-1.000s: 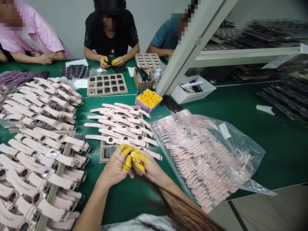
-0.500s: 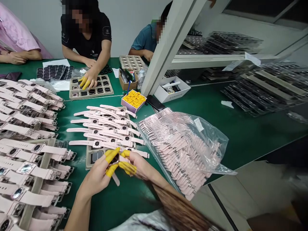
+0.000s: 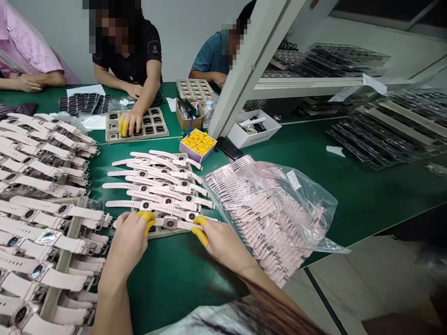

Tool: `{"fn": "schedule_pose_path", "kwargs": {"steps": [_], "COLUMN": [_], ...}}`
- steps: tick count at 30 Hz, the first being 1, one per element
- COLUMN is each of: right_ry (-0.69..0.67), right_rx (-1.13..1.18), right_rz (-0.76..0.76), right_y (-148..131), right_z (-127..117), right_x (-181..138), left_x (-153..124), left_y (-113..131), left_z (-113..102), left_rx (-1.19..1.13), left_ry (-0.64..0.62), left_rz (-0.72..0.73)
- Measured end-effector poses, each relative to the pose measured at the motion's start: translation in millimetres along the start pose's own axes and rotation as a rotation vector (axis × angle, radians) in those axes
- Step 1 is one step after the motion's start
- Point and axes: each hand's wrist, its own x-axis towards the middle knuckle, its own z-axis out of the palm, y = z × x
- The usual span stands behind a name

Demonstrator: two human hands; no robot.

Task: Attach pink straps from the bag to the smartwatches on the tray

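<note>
A pink-strapped smartwatch (image 3: 170, 222) is stretched out between my hands, back sensor facing up, over the near edge of a tray (image 3: 160, 231). My left hand (image 3: 131, 232), in yellow finger cots, pinches the strap on one side. On the other side my right hand (image 3: 213, 237) grips the other strap end, also with yellow cots on the fingers. Just beyond, rows of similar pink-strapped watches (image 3: 167, 201) lie across the same tray, sensors up. Parts of the tray's near pockets are hidden by the watch and my hands.
Stacked trays of pink watches (image 3: 45, 237) fill the left side. A clear bag of pink straps (image 3: 272, 218) lies at right. Beyond are a box of yellow finger cots (image 3: 198, 143), a phone (image 3: 228, 148), a white box (image 3: 254, 130) and a co-worker's hand (image 3: 131, 122) at another tray (image 3: 164, 132).
Both hands have moved apart and flattened the watch out across the tray's near edge. Before, they held it close together, nearer to me. The co-worker's hand has shifted slightly over its tray.
</note>
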Motion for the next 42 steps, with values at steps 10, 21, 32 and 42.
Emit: {"fn": "schedule_pose_path", "kwargs": {"steps": [10, 21, 32, 42], "right_ry": [0.047, 0.51, 0.748, 0.639], "right_rx": [-0.174, -0.265, 0.1, 1.199], "right_rz": [0.031, 0.479, 0.3, 0.216], "right_y": [-2, 132, 162, 63], "right_z": [6, -59, -41, -45], "right_x": [7, -16, -17, 6], "left_x": [15, -17, -2, -20], "left_y": [0, 7, 10, -2], "left_z": [17, 13, -2, 2], "left_rx": [0.15, 0.454, 0.415, 0.366], "left_ry": [0.047, -0.297, -0.314, -0.145], "left_rz": [-0.024, -0.294, -0.304, -0.193]}}
